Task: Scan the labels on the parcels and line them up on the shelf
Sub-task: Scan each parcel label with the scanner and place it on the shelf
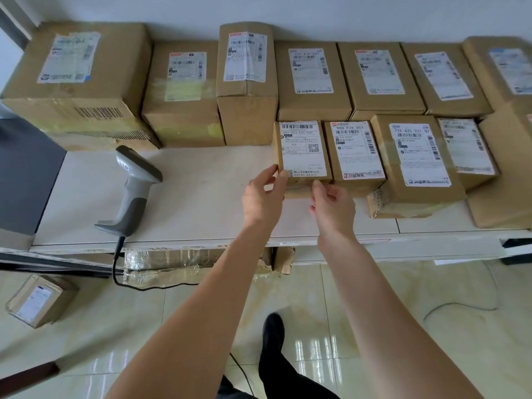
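Observation:
A small cardboard parcel [302, 151] with a white label on top sits on the white shelf [201, 180], at the left end of the front row. My left hand [263, 197] touches its front left corner with thumb and fingertips. My right hand [331, 203] pinches its front edge near the right corner. A grey barcode scanner [134, 188] stands on the shelf to the left, apart from both hands. Several labelled parcels fill the back row [184, 90] and the front row to the right [414, 159].
A dark flat object [26, 174] stands at the shelf's left end. One small parcel [40, 300] lies on the tiled floor at lower left. Taped cardboard [172, 263] sits under the shelf. The scanner's cable [121, 272] hangs over the front edge.

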